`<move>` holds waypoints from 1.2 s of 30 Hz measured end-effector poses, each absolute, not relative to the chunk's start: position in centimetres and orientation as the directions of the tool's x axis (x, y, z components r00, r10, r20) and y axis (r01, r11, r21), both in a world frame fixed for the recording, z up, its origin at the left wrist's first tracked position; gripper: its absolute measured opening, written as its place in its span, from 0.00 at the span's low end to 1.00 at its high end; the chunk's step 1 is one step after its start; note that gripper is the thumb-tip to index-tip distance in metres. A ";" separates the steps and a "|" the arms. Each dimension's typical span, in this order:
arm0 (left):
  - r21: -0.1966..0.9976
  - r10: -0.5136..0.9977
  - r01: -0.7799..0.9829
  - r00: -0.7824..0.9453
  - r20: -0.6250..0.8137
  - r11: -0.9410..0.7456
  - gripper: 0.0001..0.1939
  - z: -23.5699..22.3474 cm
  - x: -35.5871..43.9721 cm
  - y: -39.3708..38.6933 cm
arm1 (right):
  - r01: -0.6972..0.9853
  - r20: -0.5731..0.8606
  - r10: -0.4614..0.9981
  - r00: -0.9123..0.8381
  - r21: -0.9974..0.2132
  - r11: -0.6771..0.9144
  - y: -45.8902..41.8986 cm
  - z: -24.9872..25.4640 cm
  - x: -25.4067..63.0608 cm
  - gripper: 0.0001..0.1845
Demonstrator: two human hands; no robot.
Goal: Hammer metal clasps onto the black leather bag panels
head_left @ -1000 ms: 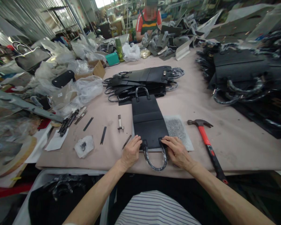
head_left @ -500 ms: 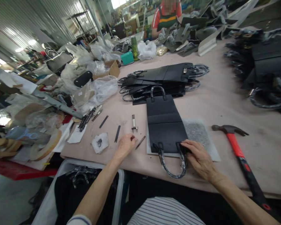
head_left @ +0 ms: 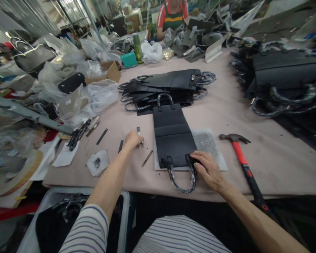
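A black bag panel (head_left: pixel 173 137) with two plastic-wrapped handles lies on a pale board (head_left: pixel 216 154) in front of me. At its near right corner, my right hand (head_left: pixel 206 168) is closed on the panel beside the base of the near handle (head_left: pixel 183 189). Further left, my left hand (head_left: pixel 133 140) has its fingers bent together at a small metal tool with a crosspiece (head_left: pixel 139 131); the fingers partly cover the tool. A thin metal rod (head_left: pixel 147 158) lies between that hand and the board. One dark flat strip (head_left: pixel 120 146) is partly behind my left wrist.
A claw hammer (head_left: pixel 239 153) with a red and black handle lies at the right. More black bag panels (head_left: pixel 168 82) are stacked behind, and another pile (head_left: pixel 281 70) stands far right. A bin (head_left: pixel 125 211) sits below the table edge. Across the table is a person (head_left: pixel 171 21).
My left hand has moved away from me to the metal tool and now touches it. My right hand stays at the panel's corner. The camera view has turned to the right.
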State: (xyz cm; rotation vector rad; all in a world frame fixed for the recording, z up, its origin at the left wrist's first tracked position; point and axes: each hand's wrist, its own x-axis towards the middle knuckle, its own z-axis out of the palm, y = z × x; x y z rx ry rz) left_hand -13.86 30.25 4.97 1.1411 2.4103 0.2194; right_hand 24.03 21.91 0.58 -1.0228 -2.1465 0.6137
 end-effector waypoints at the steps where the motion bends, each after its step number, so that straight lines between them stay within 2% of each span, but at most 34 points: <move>1: 0.346 0.758 0.676 -0.550 -0.350 0.650 0.10 5.0 -13.9 30.5 | 0.494 0.365 0.810 -0.459 -0.652 0.575 21.9 0.7 23.9 0.17; 4: 0.428 0.750 0.616 -0.541 -0.379 0.661 0.11 4.9 -14.2 30.3 | 0.500 0.362 0.817 -0.449 -0.656 0.565 21.8 0.8 23.7 0.16; 8: 0.617 0.771 0.474 -0.486 -0.412 0.629 0.10 4.6 -14.3 28.3 | 0.500 0.362 0.815 -0.452 -0.655 0.567 21.7 0.6 23.7 0.16; 10: 0.770 0.793 0.290 -0.442 -0.419 0.568 0.12 4.4 -13.6 26.8 | 0.509 0.352 0.820 -0.451 -0.653 0.561 21.7 0.5 23.7 0.16; 12: 0.903 0.832 -0.012 -0.382 -0.401 0.430 0.19 3.9 -12.1 25.2 | 0.520 0.342 0.826 -0.447 -0.652 0.552 21.7 0.4 23.7 0.17; 14: 0.926 0.881 -0.258 -0.317 -0.352 0.277 0.24 3.3 -10.0 23.5 | 0.528 0.340 0.829 -0.445 -0.648 0.549 21.7 0.5 23.7 0.17; 16: 0.922 0.919 -0.330 -0.260 -0.295 0.203 0.26 2.8 -7.5 22.2 | 0.530 0.345 0.827 -0.445 -0.642 0.553 21.7 0.7 23.6 0.17; 21: 0.961 0.958 -0.230 -0.208 -0.199 0.150 0.19 2.1 -2.8 20.6 | 0.535 0.357 0.826 -0.436 -0.635 0.557 21.8 1.1 23.3 0.17; 25: 0.998 0.987 -0.059 -0.162 0.021 -0.031 0.09 2.0 -1.8 20.1 | 0.522 0.370 0.820 -0.436 -0.638 0.566 21.9 0.9 23.3 0.17; 29: 0.981 0.969 0.074 -0.154 0.191 -0.182 0.06 1.6 -1.7 19.5 | 0.517 0.373 0.820 -0.433 -0.643 0.565 22.0 0.7 23.4 0.17; 32: 0.964 0.958 0.137 -0.145 0.247 -0.228 0.05 1.2 -1.3 18.9 | 0.516 0.380 0.816 -0.436 -0.637 0.573 22.0 0.6 23.5 0.17; 36: 0.963 0.953 0.149 -0.176 0.248 -0.223 0.06 1.4 -1.1 18.5 | 0.521 0.392 0.809 -0.437 -0.623 0.583 22.0 0.6 23.5 0.17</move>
